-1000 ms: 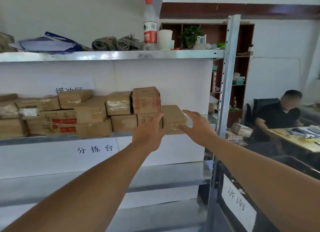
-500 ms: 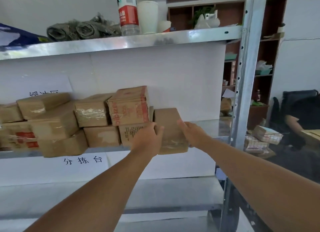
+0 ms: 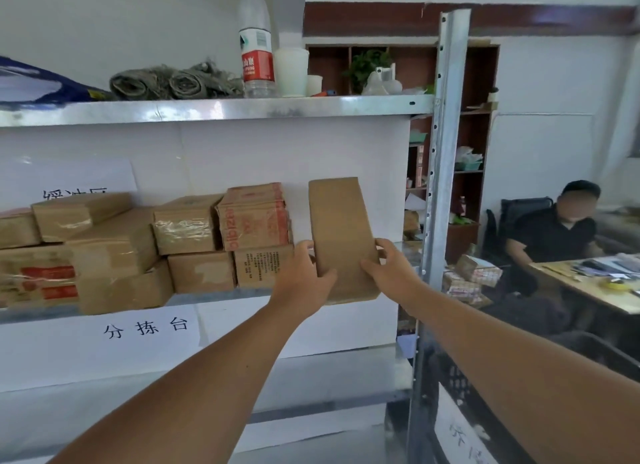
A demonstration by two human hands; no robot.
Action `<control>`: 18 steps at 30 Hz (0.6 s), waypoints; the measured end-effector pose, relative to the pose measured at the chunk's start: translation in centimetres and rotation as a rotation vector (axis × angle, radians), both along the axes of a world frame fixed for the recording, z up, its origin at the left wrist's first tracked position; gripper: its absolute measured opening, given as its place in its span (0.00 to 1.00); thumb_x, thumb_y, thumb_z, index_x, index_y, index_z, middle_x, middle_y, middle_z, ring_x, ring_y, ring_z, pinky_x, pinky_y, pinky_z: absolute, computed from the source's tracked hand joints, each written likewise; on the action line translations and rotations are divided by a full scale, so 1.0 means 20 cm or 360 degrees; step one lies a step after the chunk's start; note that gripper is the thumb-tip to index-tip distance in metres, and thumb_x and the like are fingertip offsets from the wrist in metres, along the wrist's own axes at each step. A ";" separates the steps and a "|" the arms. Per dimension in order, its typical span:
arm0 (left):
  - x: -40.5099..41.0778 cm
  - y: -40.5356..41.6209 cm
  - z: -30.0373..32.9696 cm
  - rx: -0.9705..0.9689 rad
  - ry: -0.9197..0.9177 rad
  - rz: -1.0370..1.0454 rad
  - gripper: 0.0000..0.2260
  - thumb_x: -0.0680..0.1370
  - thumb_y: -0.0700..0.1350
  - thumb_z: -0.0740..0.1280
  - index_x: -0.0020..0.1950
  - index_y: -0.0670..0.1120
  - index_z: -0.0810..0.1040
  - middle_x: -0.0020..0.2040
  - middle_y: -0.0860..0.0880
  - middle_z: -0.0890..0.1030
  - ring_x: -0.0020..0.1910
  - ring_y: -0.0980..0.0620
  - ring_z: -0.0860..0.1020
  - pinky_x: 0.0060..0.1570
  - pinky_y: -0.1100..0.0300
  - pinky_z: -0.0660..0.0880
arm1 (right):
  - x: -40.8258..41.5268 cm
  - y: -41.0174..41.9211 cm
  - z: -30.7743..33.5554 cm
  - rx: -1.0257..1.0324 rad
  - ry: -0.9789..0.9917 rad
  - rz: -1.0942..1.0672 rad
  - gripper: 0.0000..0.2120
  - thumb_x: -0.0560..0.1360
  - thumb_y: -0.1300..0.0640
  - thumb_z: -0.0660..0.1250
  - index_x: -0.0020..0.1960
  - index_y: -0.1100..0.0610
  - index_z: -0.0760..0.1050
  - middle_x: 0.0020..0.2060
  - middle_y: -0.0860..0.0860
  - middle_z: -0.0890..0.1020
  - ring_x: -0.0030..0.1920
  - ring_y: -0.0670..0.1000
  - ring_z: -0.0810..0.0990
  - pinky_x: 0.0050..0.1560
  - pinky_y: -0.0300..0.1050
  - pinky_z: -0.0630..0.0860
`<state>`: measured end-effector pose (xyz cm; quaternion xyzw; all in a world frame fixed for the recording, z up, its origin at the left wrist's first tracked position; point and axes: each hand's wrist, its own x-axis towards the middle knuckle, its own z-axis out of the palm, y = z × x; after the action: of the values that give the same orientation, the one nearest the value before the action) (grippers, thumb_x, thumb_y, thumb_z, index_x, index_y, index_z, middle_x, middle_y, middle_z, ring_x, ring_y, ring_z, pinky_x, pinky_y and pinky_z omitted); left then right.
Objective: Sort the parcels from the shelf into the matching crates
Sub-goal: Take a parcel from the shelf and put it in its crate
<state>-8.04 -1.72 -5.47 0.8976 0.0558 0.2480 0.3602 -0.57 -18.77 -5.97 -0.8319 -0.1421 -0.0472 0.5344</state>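
Both hands grip one plain brown cardboard parcel (image 3: 341, 235), stood upright on its short end and tilted slightly. The left hand (image 3: 304, 278) curls round its lower left edge, thumb across the front face and fingers wrapped out of sight behind. The right hand (image 3: 389, 267) clamps the lower right edge, thumb on the front, fingers hooked round the side. Both forearms reach up and forward from the bottom of the view, converging on the parcel, wrists roughly level.

The parcel is at the right end of the middle shelf board (image 3: 214, 297) of a metal rack; whether its bottom edge rests on the board or is just clear of it cannot be told. Just left of the parcel stands a red-printed carton (image 3: 254, 215) stacked on a carton with small black print (image 3: 263, 266), close to the left hand's knuckles. Further left of the parcel more taped brown cartons (image 3: 114, 252) are piled along the same board. Right of the parcel rises the rack's perforated steel upright (image 3: 440, 186), near the right wrist.

Above the parcel, the top shelf (image 3: 207, 108) carries a water bottle with a red label (image 3: 256, 47), a white cup (image 3: 291, 72) and rolled grey cloths (image 3: 173, 82). Below the parcel a white sign with black characters (image 3: 145, 328) hangs on the rack front. Far right of the parcel a person in a black shirt (image 3: 550, 238) sits at a wooden table (image 3: 588, 287). Below right of the parcel a dark crate with a white label (image 3: 460, 439) stands beside the upright.
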 end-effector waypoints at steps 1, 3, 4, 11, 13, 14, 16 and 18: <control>-0.06 -0.01 0.01 -0.0039 -0.0043 -0.0032 0.23 0.80 0.49 0.72 0.71 0.52 0.67 0.57 0.55 0.77 0.42 0.59 0.76 0.26 0.70 0.67 | -0.08 -0.03 0.01 0.0019 -0.0006 -0.0024 0.24 0.84 0.60 0.66 0.77 0.52 0.64 0.63 0.49 0.75 0.55 0.49 0.78 0.44 0.40 0.76; -0.17 -0.04 0.03 -0.0115 -0.0164 -0.0096 0.19 0.79 0.48 0.71 0.66 0.53 0.67 0.57 0.54 0.79 0.41 0.57 0.77 0.25 0.70 0.68 | -0.22 -0.09 0.03 0.0060 -0.0048 -0.0050 0.27 0.82 0.64 0.68 0.76 0.49 0.63 0.67 0.49 0.75 0.56 0.49 0.79 0.46 0.42 0.79; -0.23 -0.06 0.05 -0.0155 -0.0227 -0.0133 0.18 0.80 0.48 0.70 0.65 0.54 0.67 0.55 0.54 0.79 0.41 0.55 0.79 0.27 0.69 0.70 | -0.31 -0.12 0.05 0.0073 -0.0086 -0.0061 0.30 0.81 0.64 0.68 0.77 0.47 0.61 0.67 0.49 0.75 0.59 0.51 0.79 0.48 0.44 0.79; -0.58 -0.20 0.11 -0.0589 -0.0213 -0.0724 0.18 0.86 0.51 0.51 0.75 0.66 0.64 0.58 0.46 0.79 0.55 0.49 0.79 0.55 0.49 0.79 | -0.94 -0.31 0.17 0.0594 0.0017 -0.0104 0.22 0.82 0.33 0.56 0.75 0.33 0.59 0.62 0.36 0.75 0.61 0.46 0.77 0.63 0.56 0.77; -0.66 -0.27 0.11 -0.0828 -0.0068 -0.0793 0.14 0.84 0.54 0.50 0.63 0.67 0.70 0.61 0.44 0.78 0.57 0.48 0.78 0.60 0.42 0.76 | -1.04 -0.39 0.17 0.0711 0.0180 -0.0215 0.26 0.81 0.27 0.49 0.72 0.37 0.67 0.64 0.41 0.76 0.64 0.52 0.77 0.67 0.62 0.73; -0.68 -0.30 0.12 -0.0932 0.0021 -0.0803 0.11 0.85 0.54 0.51 0.58 0.63 0.73 0.60 0.45 0.79 0.56 0.49 0.78 0.60 0.42 0.74 | -1.08 -0.45 0.17 0.0766 0.0225 -0.0258 0.26 0.80 0.27 0.46 0.67 0.38 0.72 0.60 0.44 0.80 0.59 0.52 0.80 0.67 0.62 0.73; -0.73 -0.37 0.15 -0.1021 0.0199 -0.0794 0.13 0.87 0.56 0.53 0.51 0.55 0.74 0.59 0.47 0.81 0.55 0.52 0.77 0.63 0.41 0.71 | -1.16 -0.56 0.18 0.0829 0.0288 -0.0317 0.24 0.80 0.27 0.46 0.55 0.37 0.74 0.50 0.44 0.82 0.50 0.49 0.80 0.67 0.63 0.72; -0.79 -0.47 0.16 -0.0967 0.0285 -0.0881 0.16 0.86 0.62 0.52 0.53 0.56 0.74 0.60 0.51 0.81 0.58 0.52 0.77 0.63 0.42 0.71 | -1.23 -0.66 0.19 0.0770 0.0329 -0.0274 0.27 0.75 0.23 0.50 0.59 0.38 0.75 0.53 0.45 0.82 0.54 0.51 0.80 0.63 0.62 0.75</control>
<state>-23.90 -11.08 -2.19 0.7496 -0.0860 0.0352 0.6553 -25.11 -31.90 -2.22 -0.6895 -0.0002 -0.0399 0.7232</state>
